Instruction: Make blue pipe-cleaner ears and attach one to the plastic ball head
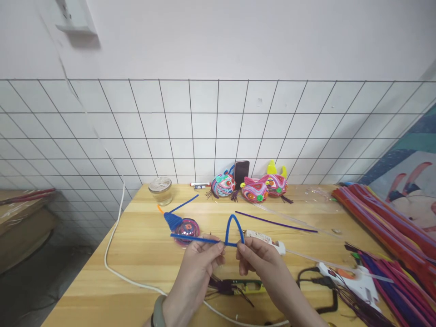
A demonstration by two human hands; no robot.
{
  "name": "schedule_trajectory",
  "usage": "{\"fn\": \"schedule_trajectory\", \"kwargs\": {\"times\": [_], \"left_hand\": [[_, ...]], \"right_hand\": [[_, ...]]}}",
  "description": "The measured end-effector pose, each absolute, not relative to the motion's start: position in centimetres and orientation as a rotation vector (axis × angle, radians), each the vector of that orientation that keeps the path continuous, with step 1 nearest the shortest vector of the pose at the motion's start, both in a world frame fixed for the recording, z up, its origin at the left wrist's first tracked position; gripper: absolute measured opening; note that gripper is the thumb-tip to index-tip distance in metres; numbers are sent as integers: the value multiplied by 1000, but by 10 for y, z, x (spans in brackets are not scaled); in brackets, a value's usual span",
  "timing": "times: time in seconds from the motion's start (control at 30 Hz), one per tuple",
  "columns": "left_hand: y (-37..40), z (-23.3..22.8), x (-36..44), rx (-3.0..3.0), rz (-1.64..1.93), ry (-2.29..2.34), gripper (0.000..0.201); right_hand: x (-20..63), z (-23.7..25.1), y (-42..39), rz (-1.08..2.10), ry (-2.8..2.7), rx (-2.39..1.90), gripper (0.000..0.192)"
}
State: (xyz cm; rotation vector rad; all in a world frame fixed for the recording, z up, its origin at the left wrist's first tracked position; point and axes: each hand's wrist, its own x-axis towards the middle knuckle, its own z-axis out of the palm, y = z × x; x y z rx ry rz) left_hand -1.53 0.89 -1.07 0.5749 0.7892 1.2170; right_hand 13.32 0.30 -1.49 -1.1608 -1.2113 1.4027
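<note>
- Blue pipe cleaner [218, 240], fuzzy, bent into an arch, lower centre of frame.
- Left hand [197, 268] pinches its straight stretch.
- Right hand [259, 260] pinches the arch's base.
- Glossy spiral disc [186, 230] on the wooden table [136, 254] behind.

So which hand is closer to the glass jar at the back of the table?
Left. The left hand sits below and right of the glass jar; the right hand is further right, past the blue loop.
</note>
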Motion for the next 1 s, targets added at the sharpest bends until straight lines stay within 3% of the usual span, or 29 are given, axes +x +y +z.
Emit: {"fn": "schedule_trajectory", "kwargs": {"times": [0.33,0.7,1.0], "left_hand": [[7,-12,-15,658,1043,911,20],[8,-11,-15,688,1016,906,22],[6,-8,-18,695,991,869,21]], "right_hand": [[145,-10,8,1276,-1150,-1184,27],[145,-14,10,1232,-1113,-1239,43],[145,-12,9,1190,-1136,-1251,42]]}}
